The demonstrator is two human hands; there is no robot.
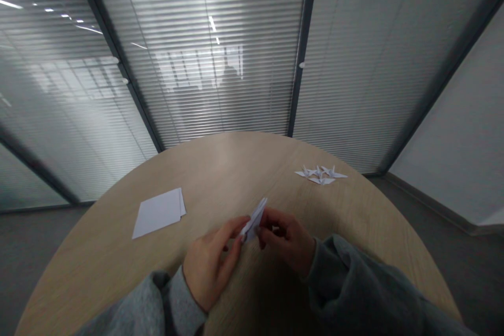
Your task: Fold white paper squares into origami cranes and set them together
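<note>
A narrow piece of folded white paper (255, 219), pointed at its upper end, is between my two hands above the middle of the table. My left hand (212, 258) pinches its lower left side between thumb and fingers. On the other side, my right hand (286, 237) grips the right edge with thumb and forefinger. The paper tilts up and to the right, and my fingertips hide parts of its folds.
Several small folded paper cranes (321, 174) sit clustered on the right of the round wooden table (232, 160). Sheets of white paper (159, 212) lie at the left. Behind the table's far edge stand glass panels with blinds (236, 100).
</note>
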